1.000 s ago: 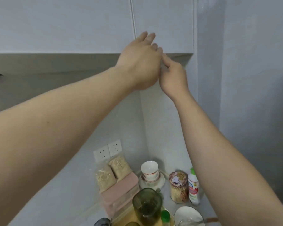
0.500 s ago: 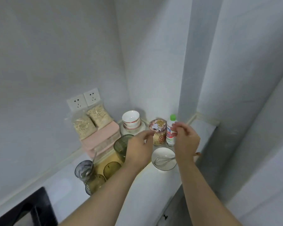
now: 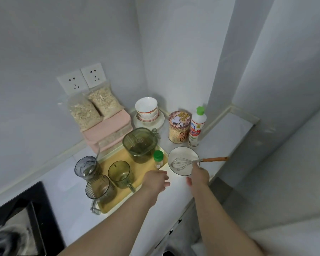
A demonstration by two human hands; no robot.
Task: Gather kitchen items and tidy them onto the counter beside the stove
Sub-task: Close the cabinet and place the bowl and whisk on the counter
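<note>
Head view: right hand (image 3: 199, 175) touches the round white ceramic bowl (image 3: 181, 154) at its 5 o'clock rim, unclenched; left hand (image 3: 155, 180) empty, released. Next, I judge: grasp rim, steady wire whisk (image 3: 185, 162).

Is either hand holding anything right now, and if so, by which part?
Nothing is clearly held. The left hand hovers empty near the tray's edge. The right hand reaches the near rim of the white bowl; a grip cannot be told.

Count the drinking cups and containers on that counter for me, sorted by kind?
Green-tinted cups and jug: 3
Grey glass: 1
Bowls: at least 2
Oat bags: 2
Snoopy canister: 1
Green-capped bottles: 2
Total: 11
</note>
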